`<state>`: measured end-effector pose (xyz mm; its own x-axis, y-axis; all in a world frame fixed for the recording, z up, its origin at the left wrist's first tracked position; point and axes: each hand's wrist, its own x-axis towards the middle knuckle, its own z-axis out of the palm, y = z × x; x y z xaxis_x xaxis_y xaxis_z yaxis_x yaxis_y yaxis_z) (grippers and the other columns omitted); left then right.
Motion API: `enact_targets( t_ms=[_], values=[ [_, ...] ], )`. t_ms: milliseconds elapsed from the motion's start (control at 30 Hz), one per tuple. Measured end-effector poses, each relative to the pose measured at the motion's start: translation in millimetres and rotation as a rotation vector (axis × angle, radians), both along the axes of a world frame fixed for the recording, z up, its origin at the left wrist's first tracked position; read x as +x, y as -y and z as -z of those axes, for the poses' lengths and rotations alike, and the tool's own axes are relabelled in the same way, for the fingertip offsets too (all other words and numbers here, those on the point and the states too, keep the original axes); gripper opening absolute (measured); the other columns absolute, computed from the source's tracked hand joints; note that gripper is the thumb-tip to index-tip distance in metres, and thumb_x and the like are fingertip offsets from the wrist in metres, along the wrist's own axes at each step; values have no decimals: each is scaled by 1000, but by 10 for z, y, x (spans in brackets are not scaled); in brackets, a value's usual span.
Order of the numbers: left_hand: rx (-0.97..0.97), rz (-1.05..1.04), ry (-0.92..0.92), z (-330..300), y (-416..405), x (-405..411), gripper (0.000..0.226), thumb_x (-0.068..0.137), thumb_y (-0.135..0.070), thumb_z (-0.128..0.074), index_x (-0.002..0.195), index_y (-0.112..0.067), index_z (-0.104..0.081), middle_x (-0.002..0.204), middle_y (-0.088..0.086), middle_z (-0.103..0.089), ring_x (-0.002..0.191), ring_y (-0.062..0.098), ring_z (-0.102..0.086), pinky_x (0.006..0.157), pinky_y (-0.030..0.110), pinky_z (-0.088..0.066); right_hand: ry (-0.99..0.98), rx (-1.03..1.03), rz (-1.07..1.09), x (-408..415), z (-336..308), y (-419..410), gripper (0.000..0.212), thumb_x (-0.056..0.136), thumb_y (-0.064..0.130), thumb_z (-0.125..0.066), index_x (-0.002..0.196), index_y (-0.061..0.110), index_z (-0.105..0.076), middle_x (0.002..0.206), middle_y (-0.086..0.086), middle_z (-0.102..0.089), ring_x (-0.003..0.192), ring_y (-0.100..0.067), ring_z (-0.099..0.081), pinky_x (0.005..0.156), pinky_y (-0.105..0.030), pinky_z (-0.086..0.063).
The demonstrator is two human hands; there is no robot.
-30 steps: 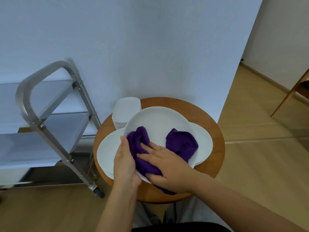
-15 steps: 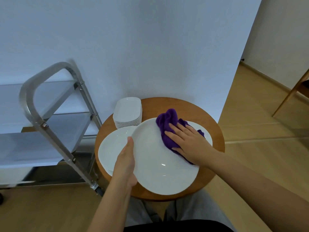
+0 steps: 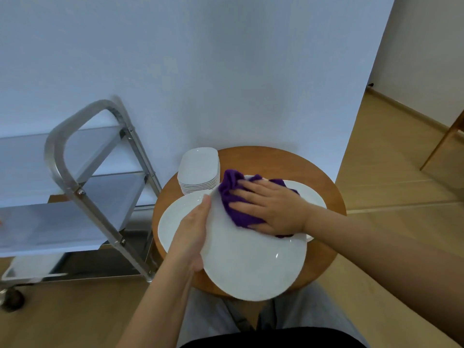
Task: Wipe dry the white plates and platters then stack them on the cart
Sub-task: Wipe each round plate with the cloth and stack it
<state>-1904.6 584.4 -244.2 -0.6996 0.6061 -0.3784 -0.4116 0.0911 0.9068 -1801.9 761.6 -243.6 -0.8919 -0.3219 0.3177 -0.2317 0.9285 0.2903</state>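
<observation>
The large white plate (image 3: 251,262) is held above the near edge of the round wooden table (image 3: 313,172), face up and tilted, its long axis running from the table's middle down toward the person's lap. The left hand (image 3: 193,237) grips its left rim with thumb on top, while the right hand (image 3: 268,209) presses the purple cloth (image 3: 233,194) flat-fingered onto the plate's far end. Compared with half a second ago, cloth and right hand have slid left toward the stack of small platters (image 3: 198,172) at the table's far-left edge, beside the metal cart (image 3: 82,187).
</observation>
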Motion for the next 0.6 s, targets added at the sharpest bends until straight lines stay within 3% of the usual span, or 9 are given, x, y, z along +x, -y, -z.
enact_targets(
  t_ms=[100, 200, 333, 400, 467, 500, 567, 600],
  values=[
    [24, -57, -54, -84, 3, 13, 46, 81, -62, -52, 116, -32, -54, 111, 9, -65, 102, 32, -62, 93, 55, -48, -34, -101, 187, 37, 58, -36, 54, 92, 43, -43, 137, 14, -47, 140, -12, -49, 132, -33, -42, 109, -43, -22],
    [52, -118, -110, -144, -11, 42, 52, 61, -68, -56, 102, -36, -56, 104, 5, -67, 99, 30, -63, 89, 54, -50, -7, -282, 344, 127, 212, 33, 70, 89, 53, -44, 147, 16, -30, 152, -11, -32, 141, -32, -26, 114, -43, -17],
    [51, -226, -95, -148, -81, 28, 29, 80, -63, -53, 94, -37, -56, 99, 2, -66, 96, 27, -63, 84, 50, -52, 86, -542, 416, 340, 437, 274, 94, 78, 79, -32, 149, 31, 5, 159, -3, -8, 145, -23, -10, 116, -39, -14],
    [58, -288, -87, -139, -141, 42, 23, 85, -59, -52, 92, -38, -57, 92, -1, -67, 89, 23, -64, 68, 38, -56, 127, -633, 395, 398, 546, 495, 104, 70, 86, -36, 147, 36, 14, 160, 1, -2, 142, -15, -6, 112, -35, -16],
    [62, -312, -93, -134, -222, 130, 21, 87, -57, -50, 93, -39, -57, 88, -5, -67, 85, 19, -64, 52, 27, -52, 122, -689, 399, 386, 620, 695, 109, 70, 74, -56, 149, 31, 6, 159, 1, -9, 141, -16, -13, 107, -33, -23],
    [51, -318, -98, -121, -263, 184, 21, 88, -57, -48, 96, -39, -56, 91, -5, -66, 85, 18, -63, 50, 26, -50, 55, -690, 397, 360, 642, 766, 106, 70, 58, -69, 151, 25, -8, 156, -3, -22, 139, -22, -28, 103, -34, -32],
    [23, -321, -81, -98, -316, 247, 21, 90, -56, -46, 100, -40, -53, 97, -5, -62, 87, 18, -60, 54, 26, -48, -123, -674, 364, 322, 605, 837, 93, 59, 25, -87, 140, 11, -42, 137, -11, -53, 116, -30, -58, 85, -33, -50],
    [22, -312, -47, -135, -313, 250, 20, 90, -56, -46, 99, -40, -52, 97, -5, -61, 88, 18, -59, 55, 27, -49, -185, -661, 347, 315, 558, 842, 88, 53, 17, -91, 132, 8, -52, 125, -12, -62, 103, -30, -65, 76, -30, -54]
  ],
)
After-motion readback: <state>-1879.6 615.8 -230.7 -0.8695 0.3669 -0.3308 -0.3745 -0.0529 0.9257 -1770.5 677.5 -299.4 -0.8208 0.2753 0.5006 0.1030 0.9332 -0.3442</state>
